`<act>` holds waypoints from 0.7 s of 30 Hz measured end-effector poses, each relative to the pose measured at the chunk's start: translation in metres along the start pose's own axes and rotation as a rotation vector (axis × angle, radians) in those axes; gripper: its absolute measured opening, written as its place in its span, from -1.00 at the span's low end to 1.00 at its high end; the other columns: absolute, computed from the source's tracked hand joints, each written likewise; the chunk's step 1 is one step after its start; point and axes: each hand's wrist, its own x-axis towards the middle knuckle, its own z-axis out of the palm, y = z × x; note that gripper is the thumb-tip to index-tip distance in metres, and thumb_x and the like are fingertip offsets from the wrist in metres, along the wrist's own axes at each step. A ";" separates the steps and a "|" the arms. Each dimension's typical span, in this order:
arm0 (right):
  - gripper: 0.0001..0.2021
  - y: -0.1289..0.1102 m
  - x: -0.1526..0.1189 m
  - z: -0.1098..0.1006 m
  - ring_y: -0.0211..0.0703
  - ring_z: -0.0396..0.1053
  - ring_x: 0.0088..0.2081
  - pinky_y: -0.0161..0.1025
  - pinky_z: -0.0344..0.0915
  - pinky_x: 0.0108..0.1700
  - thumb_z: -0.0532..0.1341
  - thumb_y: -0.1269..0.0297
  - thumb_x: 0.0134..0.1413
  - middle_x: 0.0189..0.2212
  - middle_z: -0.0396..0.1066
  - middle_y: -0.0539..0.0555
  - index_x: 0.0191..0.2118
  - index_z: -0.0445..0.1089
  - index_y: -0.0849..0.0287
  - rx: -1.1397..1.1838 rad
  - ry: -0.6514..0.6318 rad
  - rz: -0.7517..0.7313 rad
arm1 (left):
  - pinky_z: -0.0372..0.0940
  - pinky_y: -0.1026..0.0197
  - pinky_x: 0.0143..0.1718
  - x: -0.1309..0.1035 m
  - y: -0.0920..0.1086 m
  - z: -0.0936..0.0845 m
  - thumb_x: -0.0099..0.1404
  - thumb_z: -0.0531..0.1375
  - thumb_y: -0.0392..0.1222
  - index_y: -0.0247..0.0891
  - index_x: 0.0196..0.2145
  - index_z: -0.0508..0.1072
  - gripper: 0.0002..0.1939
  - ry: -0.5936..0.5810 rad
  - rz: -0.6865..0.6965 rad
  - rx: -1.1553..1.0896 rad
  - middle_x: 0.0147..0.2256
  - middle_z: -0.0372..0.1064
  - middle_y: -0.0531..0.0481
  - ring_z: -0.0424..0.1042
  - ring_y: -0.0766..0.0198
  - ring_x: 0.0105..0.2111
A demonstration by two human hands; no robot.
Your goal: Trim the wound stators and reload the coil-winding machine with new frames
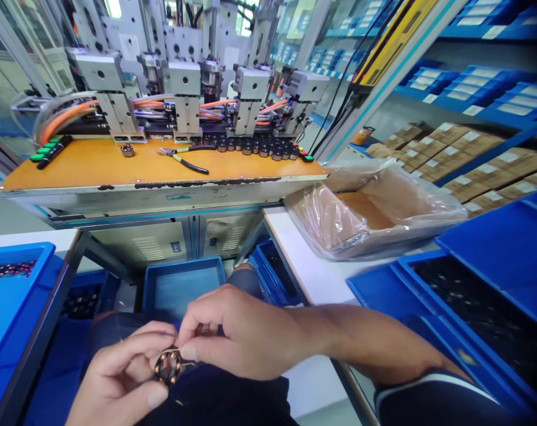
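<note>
Low in front of my lap, my left hand (124, 373) grips a small round motor stator (168, 365) with copper windings, thumb below and fingers above. My right hand (233, 331) meets it from the right. Its thumb and index finger are pinched together at the stator's upper right edge, where a thin wire end (188, 363) sticks out. Whether the fingertips hold that wire or the rim is hidden. Beyond my hands, a single stator (127, 150) sits on the orange machine table (157, 171), near cutting pliers (184, 158) with black and yellow handles.
Several dark stators (251, 147) stand in rows on the machine table beneath metal fixtures (185, 100). A plastic-lined carton (375, 207) is on the white bench at right, beside blue bins (472, 319). Another blue bin (11, 307) stands left; a blue tray (182, 284) lies below.
</note>
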 end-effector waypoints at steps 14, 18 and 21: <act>-0.91 0.009 -0.007 0.014 -0.35 0.35 -0.44 -0.43 0.28 -0.32 0.24 0.43 0.12 -0.48 0.42 0.00 -0.37 0.48 0.29 0.154 0.129 -0.135 | 0.36 0.35 -0.43 0.020 -0.017 -0.023 -0.02 0.46 -0.25 0.03 -0.19 0.63 -0.62 -0.423 0.243 -0.056 -0.21 0.41 -0.03 0.40 0.38 -0.46; -0.90 0.008 -0.009 0.019 -0.34 0.34 -0.45 -0.41 0.28 -0.34 0.24 0.41 0.12 -0.50 0.41 0.00 -0.37 0.49 0.31 0.180 0.126 -0.092 | 0.34 0.35 -0.44 0.020 -0.018 -0.024 0.01 0.45 -0.23 0.01 -0.21 0.62 -0.66 -0.450 0.259 -0.053 -0.22 0.37 -0.02 0.38 0.38 -0.46; -0.90 0.008 -0.013 0.019 -0.36 0.33 -0.47 -0.43 0.28 -0.36 0.24 0.43 0.13 -0.52 0.40 -0.01 -0.38 0.48 0.31 0.141 0.107 -0.125 | 0.32 0.36 -0.43 0.018 -0.017 -0.023 0.04 0.44 -0.20 -0.02 -0.22 0.60 -0.70 -0.467 0.252 -0.058 -0.23 0.35 -0.01 0.37 0.38 -0.44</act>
